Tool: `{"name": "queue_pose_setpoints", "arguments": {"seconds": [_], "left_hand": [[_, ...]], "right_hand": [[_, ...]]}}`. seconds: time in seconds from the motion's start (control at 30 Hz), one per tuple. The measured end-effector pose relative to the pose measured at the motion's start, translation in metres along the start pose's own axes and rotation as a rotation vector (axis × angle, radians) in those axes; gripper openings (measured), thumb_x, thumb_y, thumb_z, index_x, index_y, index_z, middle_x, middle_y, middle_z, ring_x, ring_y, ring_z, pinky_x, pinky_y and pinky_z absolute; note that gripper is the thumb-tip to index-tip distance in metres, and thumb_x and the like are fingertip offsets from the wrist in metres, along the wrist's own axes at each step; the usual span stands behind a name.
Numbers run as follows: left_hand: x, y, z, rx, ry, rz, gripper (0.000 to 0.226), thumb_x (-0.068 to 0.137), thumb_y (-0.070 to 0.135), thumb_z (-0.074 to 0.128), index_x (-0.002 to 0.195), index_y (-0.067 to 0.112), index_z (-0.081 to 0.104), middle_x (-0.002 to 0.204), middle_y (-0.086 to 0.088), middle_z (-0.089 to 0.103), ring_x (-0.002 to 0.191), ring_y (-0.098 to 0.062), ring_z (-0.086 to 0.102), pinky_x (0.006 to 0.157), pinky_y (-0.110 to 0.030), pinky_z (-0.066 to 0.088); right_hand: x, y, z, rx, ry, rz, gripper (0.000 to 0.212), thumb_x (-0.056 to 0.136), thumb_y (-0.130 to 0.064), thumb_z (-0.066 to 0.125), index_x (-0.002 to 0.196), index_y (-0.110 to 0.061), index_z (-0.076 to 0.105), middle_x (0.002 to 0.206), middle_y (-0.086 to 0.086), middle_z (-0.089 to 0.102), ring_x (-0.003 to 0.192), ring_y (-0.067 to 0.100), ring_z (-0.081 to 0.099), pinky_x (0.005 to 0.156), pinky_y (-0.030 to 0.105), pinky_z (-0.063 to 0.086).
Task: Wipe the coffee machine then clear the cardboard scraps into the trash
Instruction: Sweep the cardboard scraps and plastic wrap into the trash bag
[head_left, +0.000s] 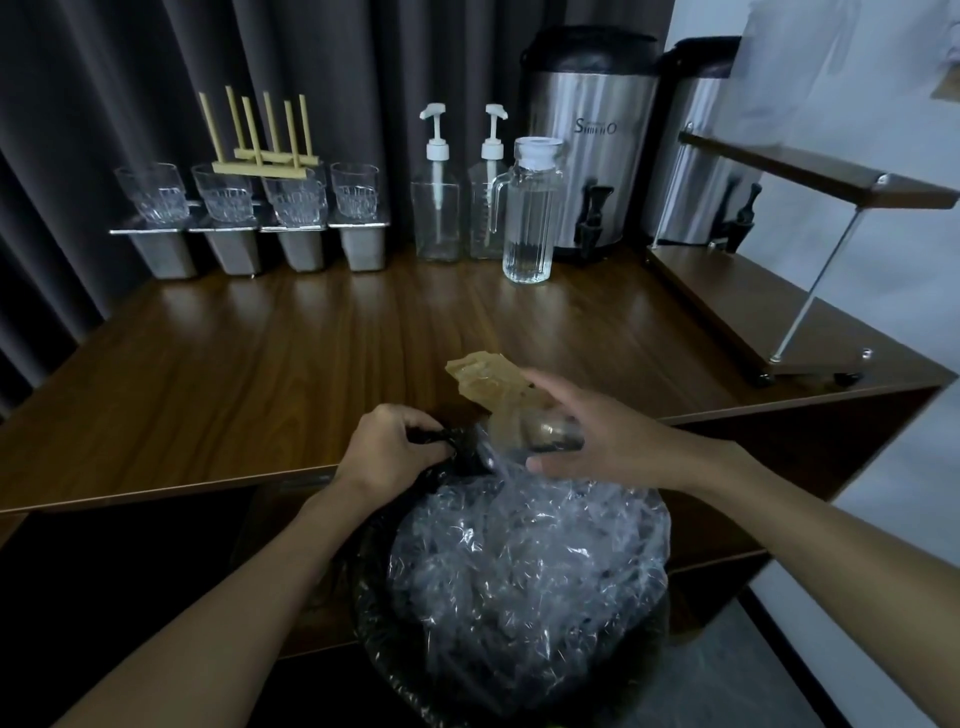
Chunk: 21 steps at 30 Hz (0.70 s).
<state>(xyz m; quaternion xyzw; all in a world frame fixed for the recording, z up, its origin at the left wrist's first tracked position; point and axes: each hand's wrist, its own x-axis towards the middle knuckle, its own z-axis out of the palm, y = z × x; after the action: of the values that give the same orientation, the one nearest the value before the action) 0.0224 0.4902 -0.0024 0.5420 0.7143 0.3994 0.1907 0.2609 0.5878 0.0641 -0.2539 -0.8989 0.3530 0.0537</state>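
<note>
one urn (592, 156) label (596, 126) blurred; left hand (387, 441) grips black bag (467, 449).

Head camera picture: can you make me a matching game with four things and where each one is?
Things
1. left hand
2. cardboard scrap
3. glass jug
4. crumpled clear plastic

Places
A. inside the black trash bag
B. standing on the counter beside the steel urn
C. gripping the bag's bunched edge
D. at the counter's front edge, partly under the right hand

Pairs: 1-C, 2-D, 3-B, 4-A
</note>
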Motion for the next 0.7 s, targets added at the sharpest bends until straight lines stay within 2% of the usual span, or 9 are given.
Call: {"name": "queue_pose_setpoints", "arguments": {"seconds": [0.1, 0.2, 0.27, 0.33, 0.4, 0.5, 0.53, 0.6, 0.7], "left_hand": [[0.001, -0.004, 0.001, 0.012, 0.024, -0.007, 0.012, 0.079, 0.018, 0.083, 0.084, 0.027, 0.076, 0.087, 0.019, 0.065, 0.078, 0.010, 0.062, 0.066, -0.003, 0.044], [0.001, -0.007, 0.002, 0.009, 0.029, 0.004, 0.013, 0.078, 0.017, 0.083, 0.087, 0.026, 0.077, 0.088, 0.019, 0.066, 0.080, 0.011, 0.061, 0.069, -0.004, 0.044], [0.003, -0.008, 0.003, 0.008, 0.030, 0.002, 0.013, 0.078, 0.018, 0.084, 0.088, 0.023, 0.078, 0.091, 0.015, 0.068, 0.081, 0.007, 0.063, 0.069, -0.005, 0.046], [0.004, -0.010, 0.003, 0.014, 0.038, -0.008, 0.015, 0.077, 0.019, 0.084, 0.091, 0.020, 0.079, 0.093, 0.012, 0.068, 0.084, 0.002, 0.064, 0.070, -0.007, 0.046], [0.005, -0.011, 0.004, 0.011, 0.043, -0.016, 0.017, 0.077, 0.020, 0.085, 0.093, 0.018, 0.079, 0.094, 0.010, 0.068, 0.085, 0.000, 0.064, 0.070, -0.006, 0.045], [0.005, -0.011, 0.003, -0.004, 0.042, -0.016, 0.014, 0.077, 0.019, 0.085, 0.086, 0.024, 0.077, 0.092, 0.009, 0.068, 0.083, 0.001, 0.063, 0.068, -0.004, 0.043], [0.005, -0.010, 0.003, -0.013, 0.040, -0.018, 0.016, 0.077, 0.018, 0.085, 0.084, 0.028, 0.075, 0.092, 0.011, 0.068, 0.083, 0.002, 0.063, 0.068, -0.004, 0.044], [0.004, -0.009, 0.002, -0.028, 0.032, -0.019, 0.020, 0.077, 0.019, 0.085, 0.080, 0.034, 0.072, 0.093, 0.013, 0.068, 0.084, 0.002, 0.063, 0.072, -0.008, 0.048], [0.004, -0.010, 0.002, -0.051, 0.027, -0.030, 0.017, 0.076, 0.020, 0.085, 0.081, 0.033, 0.075, 0.093, 0.014, 0.069, 0.085, 0.000, 0.065, 0.079, -0.020, 0.054]], "right_hand": [[-0.004, -0.002, 0.013, 0.022, -0.084, -0.017, 0.074, 0.087, -0.045, 0.069, 0.148, -0.041, 0.028, 0.145, -0.014, 0.044, 0.126, -0.001, 0.046, 0.103, 0.027, 0.043], [-0.007, -0.003, 0.029, -0.053, -0.316, 0.024, 0.068, 0.091, -0.045, 0.063, 0.149, -0.036, 0.030, 0.144, -0.014, 0.044, 0.124, 0.001, 0.047, 0.097, 0.019, 0.045], [-0.007, -0.004, 0.036, -0.128, -0.393, 0.005, 0.057, 0.094, -0.043, 0.060, 0.145, -0.027, 0.042, 0.142, -0.010, 0.050, 0.122, 0.001, 0.050, 0.097, 0.019, 0.046], [-0.005, -0.007, 0.034, -0.107, -0.272, -0.046, 0.039, 0.096, -0.038, 0.058, 0.132, -0.021, 0.058, 0.123, -0.011, 0.063, 0.106, -0.004, 0.057, 0.088, 0.017, 0.049], [0.000, -0.010, 0.028, -0.050, -0.028, -0.080, 0.028, 0.096, -0.033, 0.058, 0.120, -0.020, 0.066, 0.104, -0.015, 0.066, 0.093, -0.007, 0.059, 0.077, 0.012, 0.048], [0.015, -0.007, 0.014, -0.091, 0.306, -0.184, 0.021, 0.096, -0.027, 0.059, 0.112, -0.018, 0.068, 0.103, -0.014, 0.065, 0.096, -0.008, 0.055, 0.080, 0.009, 0.041], [0.023, -0.001, 0.009, -0.165, 0.382, -0.191, 0.024, 0.096, -0.029, 0.058, 0.117, -0.020, 0.065, 0.114, -0.011, 0.062, 0.106, -0.006, 0.051, 0.089, 0.012, 0.037], [0.045, 0.017, 0.002, -0.301, 0.419, -0.081, 0.040, 0.096, -0.037, 0.055, 0.134, -0.024, 0.052, 0.139, -0.008, 0.048, 0.128, 0.009, 0.040, 0.106, 0.034, 0.032], [0.074, 0.041, -0.003, -0.281, 0.280, 0.123, 0.055, 0.095, -0.046, 0.053, 0.145, -0.032, 0.034, 0.153, -0.002, 0.031, 0.140, 0.023, 0.030, 0.110, 0.055, 0.029]]}}
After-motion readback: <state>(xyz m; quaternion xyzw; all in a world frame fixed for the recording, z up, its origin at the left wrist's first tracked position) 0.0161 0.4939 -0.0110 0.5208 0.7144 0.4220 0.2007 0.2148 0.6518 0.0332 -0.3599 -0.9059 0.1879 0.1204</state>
